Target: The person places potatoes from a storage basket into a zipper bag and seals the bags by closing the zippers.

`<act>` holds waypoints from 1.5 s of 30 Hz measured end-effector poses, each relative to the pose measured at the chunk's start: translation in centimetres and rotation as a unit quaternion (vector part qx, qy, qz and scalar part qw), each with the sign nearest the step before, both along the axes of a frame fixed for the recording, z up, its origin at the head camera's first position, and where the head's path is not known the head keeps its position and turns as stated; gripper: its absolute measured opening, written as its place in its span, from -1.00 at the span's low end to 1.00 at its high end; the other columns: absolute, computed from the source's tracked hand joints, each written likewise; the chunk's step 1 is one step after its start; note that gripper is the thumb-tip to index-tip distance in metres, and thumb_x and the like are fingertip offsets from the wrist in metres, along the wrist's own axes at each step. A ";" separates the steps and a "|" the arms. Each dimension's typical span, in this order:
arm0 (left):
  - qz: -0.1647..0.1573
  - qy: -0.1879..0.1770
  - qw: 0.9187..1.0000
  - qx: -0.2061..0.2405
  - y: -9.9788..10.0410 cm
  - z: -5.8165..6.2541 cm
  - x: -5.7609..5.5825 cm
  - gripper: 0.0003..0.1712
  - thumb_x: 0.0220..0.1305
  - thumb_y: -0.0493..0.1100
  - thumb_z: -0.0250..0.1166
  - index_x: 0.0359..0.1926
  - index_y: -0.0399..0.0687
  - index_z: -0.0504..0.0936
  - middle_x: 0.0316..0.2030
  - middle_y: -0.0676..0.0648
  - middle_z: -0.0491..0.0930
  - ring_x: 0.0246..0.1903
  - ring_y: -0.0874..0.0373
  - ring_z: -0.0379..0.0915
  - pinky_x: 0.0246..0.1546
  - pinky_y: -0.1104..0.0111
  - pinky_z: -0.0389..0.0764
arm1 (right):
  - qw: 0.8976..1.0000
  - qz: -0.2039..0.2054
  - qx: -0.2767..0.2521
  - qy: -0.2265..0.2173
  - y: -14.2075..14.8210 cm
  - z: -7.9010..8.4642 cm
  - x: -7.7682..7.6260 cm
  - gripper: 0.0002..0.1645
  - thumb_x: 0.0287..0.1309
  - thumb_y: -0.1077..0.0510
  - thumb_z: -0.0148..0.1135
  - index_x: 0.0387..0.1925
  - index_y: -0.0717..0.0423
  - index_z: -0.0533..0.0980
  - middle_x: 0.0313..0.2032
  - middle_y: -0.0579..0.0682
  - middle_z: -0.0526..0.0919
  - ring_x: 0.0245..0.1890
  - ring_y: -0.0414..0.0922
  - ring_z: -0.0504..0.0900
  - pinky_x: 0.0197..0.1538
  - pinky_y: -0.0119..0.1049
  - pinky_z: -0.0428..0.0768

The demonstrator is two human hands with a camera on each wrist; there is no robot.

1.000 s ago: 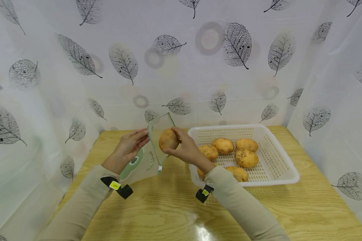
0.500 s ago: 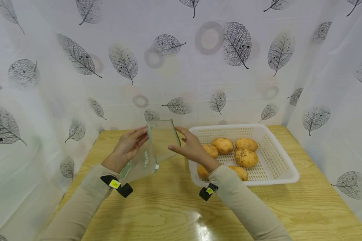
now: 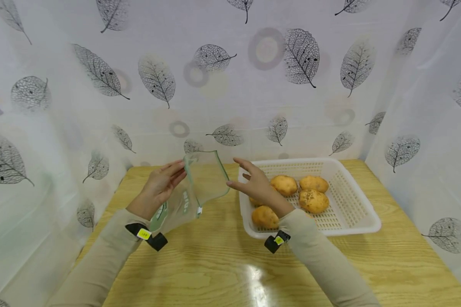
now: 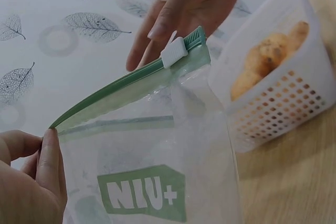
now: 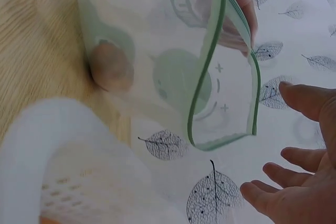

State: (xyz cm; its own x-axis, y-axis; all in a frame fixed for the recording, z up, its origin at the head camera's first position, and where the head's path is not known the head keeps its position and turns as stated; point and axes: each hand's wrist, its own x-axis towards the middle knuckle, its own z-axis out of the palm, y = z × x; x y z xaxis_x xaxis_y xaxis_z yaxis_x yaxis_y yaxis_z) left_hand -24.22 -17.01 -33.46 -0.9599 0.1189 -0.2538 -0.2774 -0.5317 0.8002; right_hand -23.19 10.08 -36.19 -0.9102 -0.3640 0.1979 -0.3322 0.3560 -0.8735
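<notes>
A clear zip bag [image 3: 209, 181] with green edging hangs with its mouth spread toward the right. My left hand [image 3: 159, 187] pinches the bag's rim between thumb and fingers. In the left wrist view a white slider [image 4: 174, 52] sits near the other end of the green zip strip, above a green "NIU+" print. Through the bag's side, in the right wrist view, a potato [image 5: 111, 66] shows low inside. My right hand [image 3: 261, 187] is just right of the mouth, fingers spread and holding nothing, partly over the basket's left side.
The white plastic basket [image 3: 370, 222] stands on the right of the wooden table [image 3: 199, 273], with several potatoes [image 3: 314, 201] in it. A white curtain [image 3: 230, 102] printed with leaves surrounds the table at the back and sides.
The potato left my right hand and went down into the bag. My right hand then drew back to the right, fingers spread. My left hand keeps its grip on the rim.
</notes>
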 end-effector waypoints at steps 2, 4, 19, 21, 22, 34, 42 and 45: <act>-0.001 0.001 1.000 -0.002 -0.1 -0.1 0.0 -0.76 0.35 -0.40 0.13 -0.38 -0.14 0.69 -0.40 -0.03 0.64 -0.39 0.23 0.61 -0.20 0.55 0.69 | 1.000 0.001 -0.008 -0.013 0.8 0.0 0.0 -0.13 0.17 0.08 0.34 0.43 0.05 0.14 0.43 0.10 0.13 0.43 0.07 0.10 0.43 -0.06 0.28; -0.001 0.000 1.000 -0.003 -0.1 -0.1 0.0 -0.75 0.35 -0.40 0.13 -0.38 -0.14 0.69 -0.40 -0.03 0.64 -0.39 0.23 0.61 -0.20 0.55 0.69 | 1.000 0.000 -0.009 -0.023 1.8 0.0 0.0 -0.12 0.18 0.06 0.34 0.44 0.01 0.14 0.44 0.08 0.11 0.43 0.06 0.08 0.45 -0.04 0.25; 0.000 0.001 1.000 -0.007 -0.2 -0.2 0.1 -0.78 0.34 -0.39 0.15 -0.36 -0.13 0.70 -0.40 -0.04 0.64 -0.38 0.23 0.61 -0.20 0.55 0.69 | 0.998 -0.003 0.026 -0.064 9.9 -1.5 1.6 -0.17 0.25 0.00 0.26 0.43 0.09 0.12 0.44 0.14 0.09 0.42 0.21 0.03 0.43 0.18 0.16; -0.001 0.003 1.000 -0.008 -0.2 -0.2 0.1 -0.79 0.34 -0.38 0.16 -0.36 -0.13 0.70 -0.39 -0.03 0.64 -0.37 0.23 0.61 -0.20 0.55 0.69 | 0.997 0.004 0.046 -0.067 10.9 -2.0 1.8 -0.16 0.25 -0.02 0.26 0.43 0.09 0.12 0.44 0.15 0.10 0.41 0.24 0.05 0.40 0.24 0.19; -0.002 0.003 1.000 -0.008 -0.2 -0.2 0.1 -0.79 0.33 -0.38 0.16 -0.36 -0.13 0.70 -0.39 -0.03 0.65 -0.37 0.23 0.61 -0.20 0.55 0.69 | 0.996 0.007 0.055 -0.069 11.4 -2.3 1.9 -0.16 0.25 -0.03 0.26 0.43 0.08 0.12 0.43 0.15 0.11 0.40 0.25 0.06 0.39 0.25 0.20; -0.001 0.004 1.000 -0.009 -0.1 -0.4 0.0 -0.76 0.35 -0.40 0.14 -0.37 -0.14 0.70 -0.41 -0.04 0.66 -0.40 0.23 0.62 -0.23 0.55 0.70 | 0.990 0.041 0.106 -0.085 15.3 -4.8 3.3 -0.20 0.21 0.01 0.29 0.36 0.27 0.22 0.33 0.30 0.27 0.29 0.37 0.23 0.30 0.31 0.30; 0.000 0.002 1.000 -0.009 -0.1 -0.5 0.0 -0.75 0.36 -0.39 0.13 -0.38 -0.14 0.69 -0.42 -0.04 0.65 -0.41 0.23 0.62 -0.24 0.55 0.70 | 0.975 0.070 0.149 -0.146 16.5 -5.1 4.0 -0.18 0.26 0.00 0.24 0.40 0.27 0.14 0.36 0.35 0.17 0.32 0.40 0.13 0.29 0.33 0.29; -0.001 0.002 1.000 -0.007 -0.1 -0.6 0.0 -0.76 0.36 -0.39 0.12 -0.37 -0.14 0.69 -0.41 -0.04 0.65 -0.41 0.23 0.62 -0.24 0.55 0.70 | 0.975 0.075 0.153 -0.145 16.8 -5.5 4.0 -0.18 0.26 0.03 0.25 0.39 0.29 0.14 0.36 0.38 0.16 0.32 0.42 0.12 0.30 0.35 0.26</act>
State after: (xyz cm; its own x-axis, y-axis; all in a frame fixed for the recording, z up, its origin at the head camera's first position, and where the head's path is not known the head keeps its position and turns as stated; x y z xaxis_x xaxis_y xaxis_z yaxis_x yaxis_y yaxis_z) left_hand -24.21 -17.07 -34.05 -0.9605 0.1181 -0.2519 -0.2760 -0.5200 0.8084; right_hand -19.17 26.84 -41.67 -0.8436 -0.4991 -0.1980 -0.1564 0.5812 -0.7986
